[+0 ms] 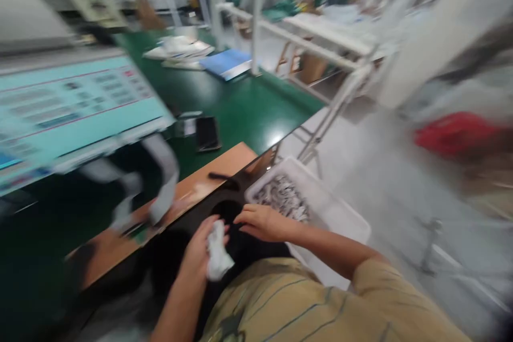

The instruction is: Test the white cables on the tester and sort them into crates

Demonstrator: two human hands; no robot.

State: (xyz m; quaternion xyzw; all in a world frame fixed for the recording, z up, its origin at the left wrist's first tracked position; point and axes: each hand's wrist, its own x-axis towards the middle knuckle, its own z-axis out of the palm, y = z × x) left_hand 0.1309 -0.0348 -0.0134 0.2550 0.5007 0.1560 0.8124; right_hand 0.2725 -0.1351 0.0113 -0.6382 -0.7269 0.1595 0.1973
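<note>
My left hand [200,246] is closed around a small white bundle [217,252], which looks soft and crumpled; blur hides whether it is cloth or paper. Just to the right, my right hand [262,222] hovers over my lap with its fingers loosely bent and apart, and nothing shows in them. Beyond the right wrist stands a white plastic bin [340,224], holding a heap of small grey and white pieces [282,195] too blurred to name.
A green table [240,112] with a wooden front edge [208,173] lies ahead. On it are a dark phone [207,133], a blue folder [226,63] and stacked papers [180,48]. A lit screen [76,99] is at the left, with white strips [166,176] hanging below it.
</note>
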